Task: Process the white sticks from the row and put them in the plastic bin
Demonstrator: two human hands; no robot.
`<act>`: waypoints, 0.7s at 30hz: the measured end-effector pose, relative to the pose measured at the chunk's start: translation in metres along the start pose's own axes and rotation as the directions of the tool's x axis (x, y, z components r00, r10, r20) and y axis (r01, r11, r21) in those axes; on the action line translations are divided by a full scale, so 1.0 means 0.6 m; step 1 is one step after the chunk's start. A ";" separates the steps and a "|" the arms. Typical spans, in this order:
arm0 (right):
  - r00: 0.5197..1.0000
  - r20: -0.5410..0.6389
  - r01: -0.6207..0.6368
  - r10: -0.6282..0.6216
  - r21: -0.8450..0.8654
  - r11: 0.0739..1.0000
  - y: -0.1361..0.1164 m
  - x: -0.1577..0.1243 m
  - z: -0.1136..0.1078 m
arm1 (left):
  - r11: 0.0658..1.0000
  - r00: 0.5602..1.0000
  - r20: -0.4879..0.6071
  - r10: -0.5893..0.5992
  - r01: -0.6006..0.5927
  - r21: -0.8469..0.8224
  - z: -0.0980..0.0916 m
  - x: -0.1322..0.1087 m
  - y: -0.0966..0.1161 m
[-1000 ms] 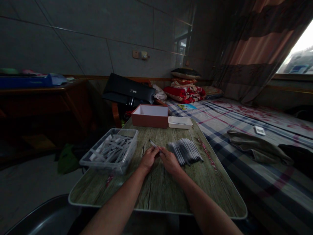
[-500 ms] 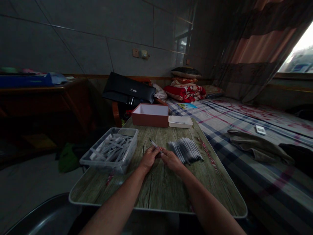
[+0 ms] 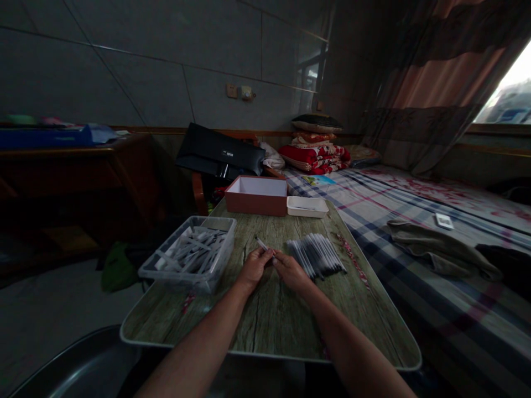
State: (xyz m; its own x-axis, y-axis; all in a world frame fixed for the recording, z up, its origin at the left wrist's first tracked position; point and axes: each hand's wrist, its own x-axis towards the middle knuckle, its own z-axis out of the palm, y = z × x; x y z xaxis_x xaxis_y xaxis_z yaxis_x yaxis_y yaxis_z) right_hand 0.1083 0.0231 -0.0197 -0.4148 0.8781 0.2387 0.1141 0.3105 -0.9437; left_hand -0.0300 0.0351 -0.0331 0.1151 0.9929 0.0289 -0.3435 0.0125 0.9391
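Observation:
A slim pen (image 3: 261,242) with a clear barrel is held over the middle of the table, tilted up to the left. My left hand (image 3: 254,266) pinches it near its middle, while the fingers of my right hand (image 3: 291,270) close around its lower end. The fingers hide that end. Right beside my right hand lies a row of similar pens (image 3: 318,254) with pale barrels and dark ends. To the left of my left hand stands a clear plastic bin (image 3: 226,250) full of loose, pale, pen-like pieces (image 3: 198,247).
At the far end of the wood-patterned table (image 3: 277,326) stand a brown box (image 3: 255,203) and a white tray (image 3: 307,211). A bed with a plaid sheet (image 3: 360,202) runs along the right. A dark basin (image 3: 95,362) sits at lower left.
The view has shifted very slightly. Both hands keep the same hold on the pen, with no clear movement.

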 end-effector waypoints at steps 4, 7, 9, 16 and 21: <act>0.998 -0.014 0.064 -0.064 -0.015 0.998 0.008 0.001 0.004 | 0.999 1.000 -0.010 0.008 -0.009 -0.033 -0.002 0.004 -0.006; 0.996 -0.050 0.067 -0.072 -0.094 0.993 0.010 -0.003 0.007 | 0.999 0.999 -0.039 0.009 -0.010 -0.032 -0.002 0.005 -0.007; 0.995 -0.084 0.038 -0.054 -0.181 0.983 0.006 -0.006 0.009 | 0.999 0.998 -0.058 0.017 -0.020 -0.044 -0.002 0.005 -0.005; 0.993 -0.119 -0.026 -0.013 -0.319 0.947 0.002 -0.008 0.011 | 0.996 0.993 -0.111 0.046 -0.037 0.081 -0.002 0.003 0.001; 0.992 -0.128 -0.009 -0.016 -0.191 0.982 0.021 -0.004 0.014 | 0.995 0.996 -0.073 0.056 -0.050 0.084 0.004 -0.002 0.005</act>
State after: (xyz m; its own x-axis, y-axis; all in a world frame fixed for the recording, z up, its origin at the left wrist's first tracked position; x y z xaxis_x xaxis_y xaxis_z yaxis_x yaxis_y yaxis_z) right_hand 0.1031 0.0219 -0.0341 -0.2974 0.9125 0.2809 0.2878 0.3662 -0.8849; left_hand -0.0287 0.0334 -0.0296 0.0278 0.9980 0.0564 -0.2691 -0.0469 0.9620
